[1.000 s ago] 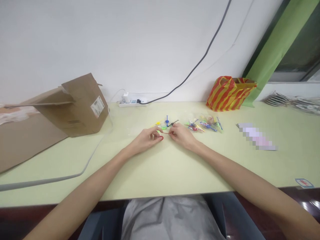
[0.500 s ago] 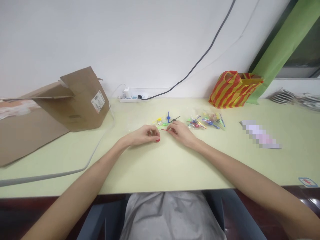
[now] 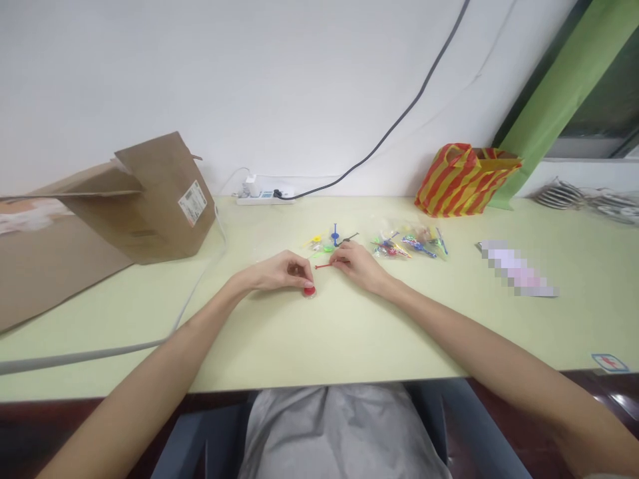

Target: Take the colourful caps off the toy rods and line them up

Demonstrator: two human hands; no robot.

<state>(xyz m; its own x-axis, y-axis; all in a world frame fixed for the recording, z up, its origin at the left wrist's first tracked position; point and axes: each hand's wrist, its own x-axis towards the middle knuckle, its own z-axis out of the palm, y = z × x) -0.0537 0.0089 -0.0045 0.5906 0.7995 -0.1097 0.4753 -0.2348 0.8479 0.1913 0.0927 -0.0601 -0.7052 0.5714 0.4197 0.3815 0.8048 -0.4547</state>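
My left hand (image 3: pixel 282 271) lies curled on the pale green table (image 3: pixel 319 339), its fingertips reaching down to a small red plastic disc (image 3: pixel 309 291). Whether they grip the disc I cannot tell. My right hand (image 3: pixel 357 264) pinches a thin red stick (image 3: pixel 322 266), which points left toward the other hand. Just beyond my hands lie small plastic parts: a blue spinner-like piece (image 3: pixel 335 234), a black stick piece (image 3: pixel 349 237) and yellow and green bits (image 3: pixel 319 245). Clear bags of colourful parts (image 3: pixel 404 246) sit to the right.
A brown cardboard box (image 3: pixel 150 206) leans at the left, with a grey cable (image 3: pixel 150 339) across the table. A power strip (image 3: pixel 264 195) stands at the back, and a red-and-yellow striped bag (image 3: pixel 464 181) at back right. A pixelated sheet (image 3: pixel 516 268) lies right.
The red disc has shifted left and toward me, now sitting lower under my left fingertips. My hands have moved slightly left, and the red stick extends further left from my right hand.
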